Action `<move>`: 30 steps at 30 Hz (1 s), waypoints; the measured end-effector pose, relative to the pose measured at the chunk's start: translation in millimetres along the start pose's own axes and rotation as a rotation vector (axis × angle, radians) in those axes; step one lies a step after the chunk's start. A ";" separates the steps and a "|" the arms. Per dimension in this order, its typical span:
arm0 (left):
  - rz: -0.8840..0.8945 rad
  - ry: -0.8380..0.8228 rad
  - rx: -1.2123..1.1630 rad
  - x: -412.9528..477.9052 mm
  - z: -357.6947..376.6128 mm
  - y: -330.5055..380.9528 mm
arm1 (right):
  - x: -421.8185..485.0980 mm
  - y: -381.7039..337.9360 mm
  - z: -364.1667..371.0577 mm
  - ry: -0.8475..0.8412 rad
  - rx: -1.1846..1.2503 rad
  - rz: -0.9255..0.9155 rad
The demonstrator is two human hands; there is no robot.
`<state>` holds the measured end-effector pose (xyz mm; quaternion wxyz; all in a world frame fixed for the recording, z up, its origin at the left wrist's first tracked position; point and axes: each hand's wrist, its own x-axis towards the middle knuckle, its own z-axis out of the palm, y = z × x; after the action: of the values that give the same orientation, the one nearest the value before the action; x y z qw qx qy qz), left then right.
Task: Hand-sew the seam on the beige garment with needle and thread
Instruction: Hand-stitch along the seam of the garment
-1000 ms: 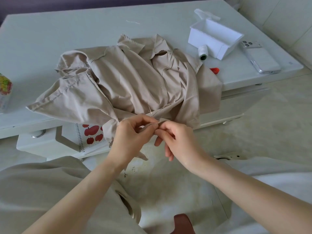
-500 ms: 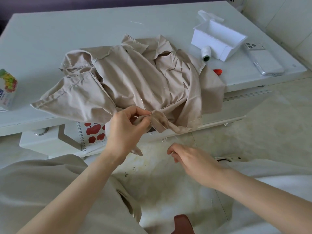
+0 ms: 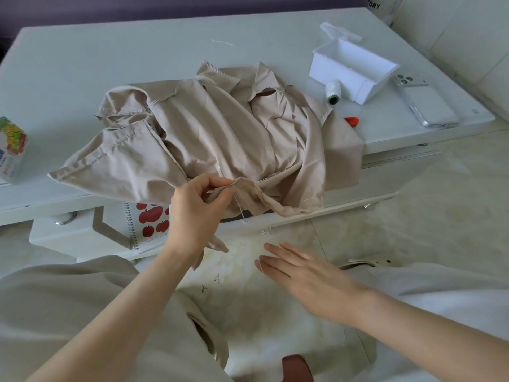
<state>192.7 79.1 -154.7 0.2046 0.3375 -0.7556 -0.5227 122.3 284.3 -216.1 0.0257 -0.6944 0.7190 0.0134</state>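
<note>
Left hand (image 3: pixel 197 213) is up at the table's front edge. We see its thumb and forefinger curled tight, fingertips (image 3: pixel 224 195) pinching a small fold of the beige shirt (image 3: pixel 220 133), with the other fingers curled loosely below. The rest of the shirt lies crumpled on the white table (image 3: pixel 110 64) beyond those fingertips, spreading to both sides, and one corner hangs over the edge just right of the pinch. A white thread (image 3: pixel 239 206) drops from the pinched fold just under the left fingertips, into the gap between the two hands. We cannot tell whether it reaches the right hand, and the needle is too small for us to pick out. Right hand (image 3: pixel 305 277) is flat, palm down, fingers straight and close together, gripping nothing. It sits below and right of the left fingertips, apart from the shirt, over the pale floor. Well beyond the right fingertips we note a thread spool (image 3: pixel 333 92) against an open white plastic box (image 3: pixel 355 67), a smartphone (image 3: pixel 427 103) right of the box, and an orange-red item (image 3: pixel 352 121) peeking out at the shirt's edge. Far left of the left fingers a fruit-print carton (image 3: pixel 12 150) stands on the table. Just left of the left wrist is a spiral notebook (image 3: pixel 148 221) with red apples, on the shelf under the tabletop. Beige trousers (image 3: pixel 55 312) lie under the left forearm.
</note>
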 end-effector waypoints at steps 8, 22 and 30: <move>0.054 -0.068 -0.006 -5.4 0.8 2.1 | 12.3 2.3 -28.4 0.278 0.270 0.149; 0.249 -0.243 0.047 -15.1 4.2 -1.2 | 81.0 15.4 -85.9 0.424 0.705 0.716; 0.312 -0.266 0.132 -16.5 2.1 2.4 | 80.0 19.6 -84.6 0.396 0.777 0.659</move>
<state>202.0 92.9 -152.5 0.1588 0.1573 -0.8516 -0.4741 98.4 200.5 -136.5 0.1389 -0.3608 0.8417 -0.3769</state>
